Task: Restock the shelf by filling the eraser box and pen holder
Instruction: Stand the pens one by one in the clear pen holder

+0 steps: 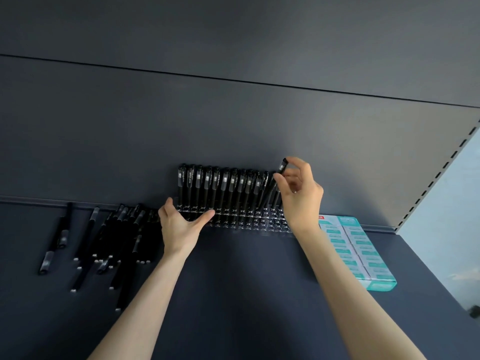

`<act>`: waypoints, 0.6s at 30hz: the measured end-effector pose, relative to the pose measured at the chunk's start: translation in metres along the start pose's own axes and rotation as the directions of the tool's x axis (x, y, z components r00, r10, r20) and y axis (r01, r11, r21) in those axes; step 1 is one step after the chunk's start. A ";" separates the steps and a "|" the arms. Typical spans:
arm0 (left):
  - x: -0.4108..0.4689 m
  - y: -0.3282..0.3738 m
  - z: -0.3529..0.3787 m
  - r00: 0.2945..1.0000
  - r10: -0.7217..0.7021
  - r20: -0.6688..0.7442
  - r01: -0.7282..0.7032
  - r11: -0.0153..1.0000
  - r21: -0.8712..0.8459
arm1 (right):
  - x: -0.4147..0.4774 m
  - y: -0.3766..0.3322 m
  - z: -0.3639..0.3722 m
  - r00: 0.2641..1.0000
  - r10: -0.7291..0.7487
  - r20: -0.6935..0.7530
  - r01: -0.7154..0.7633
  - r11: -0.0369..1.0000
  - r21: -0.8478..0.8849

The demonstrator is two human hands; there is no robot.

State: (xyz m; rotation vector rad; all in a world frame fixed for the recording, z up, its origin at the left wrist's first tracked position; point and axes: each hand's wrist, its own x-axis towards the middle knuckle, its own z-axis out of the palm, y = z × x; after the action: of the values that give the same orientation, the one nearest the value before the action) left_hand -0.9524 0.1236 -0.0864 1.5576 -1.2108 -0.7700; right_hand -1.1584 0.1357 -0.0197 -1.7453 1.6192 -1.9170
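A clear pen holder (255, 226) with rows of round holes stands against the back of the dark shelf, its rear rows filled with several upright black pens (220, 185). My right hand (301, 193) pinches one black pen (279, 172) near its cap, tilted, with its lower end at the holder's right side. My left hand (181, 224) rests on the holder's left front edge, thumb and fingers spread around it. A pile of loose black pens (114, 240) lies on the shelf to the left. The teal and white eraser box (361, 253), filled with erasers, sits at the right.
The dark shelf surface (246, 294) runs toward me. A dark back panel (233, 126) rises behind the holder. A perforated upright (441, 172) and pale side wall close off the right end.
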 end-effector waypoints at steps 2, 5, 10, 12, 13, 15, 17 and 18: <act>0.000 0.000 0.000 1.000 0.005 -0.007 -0.005 1.000 -0.001 | 0.000 0.002 0.002 1.000 -0.010 0.013 0.010 1.000 -0.010; -0.001 0.000 0.000 1.000 0.014 -0.014 -0.014 1.000 0.001 | -0.001 0.005 0.006 0.999 -0.022 0.041 0.023 0.999 -0.037; -0.002 0.000 -0.001 0.999 0.027 -0.022 -0.027 1.000 0.013 | -0.008 0.016 0.011 0.993 -0.050 0.106 0.066 0.986 -0.154; -0.002 0.000 -0.002 0.999 0.028 -0.023 -0.028 0.999 0.021 | -0.012 0.019 0.013 0.990 -0.034 0.138 0.059 0.982 -0.182; -0.003 0.001 -0.002 0.999 0.028 -0.023 -0.027 0.999 0.027 | -0.014 0.020 0.013 0.989 -0.027 0.148 0.055 0.980 -0.193; -0.004 0.003 -0.003 0.999 0.026 -0.022 -0.025 0.999 0.043 | -0.016 0.021 0.013 0.988 -0.016 0.155 0.048 0.977 -0.206; -0.004 0.005 -0.003 1.000 0.020 -0.017 -0.019 0.998 0.063 | -0.017 0.019 0.012 0.987 -0.016 0.160 0.052 0.974 -0.221; -0.005 0.006 -0.004 1.000 0.017 -0.014 -0.016 0.997 0.075 | -0.018 0.018 0.010 0.987 -0.018 0.160 0.054 0.972 -0.227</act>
State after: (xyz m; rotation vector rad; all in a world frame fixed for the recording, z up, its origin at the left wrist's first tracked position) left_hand -0.9523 0.1291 -0.0796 1.6091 -1.2532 -0.7084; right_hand -1.1543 0.1332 -0.0461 -1.9676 1.8250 -1.6106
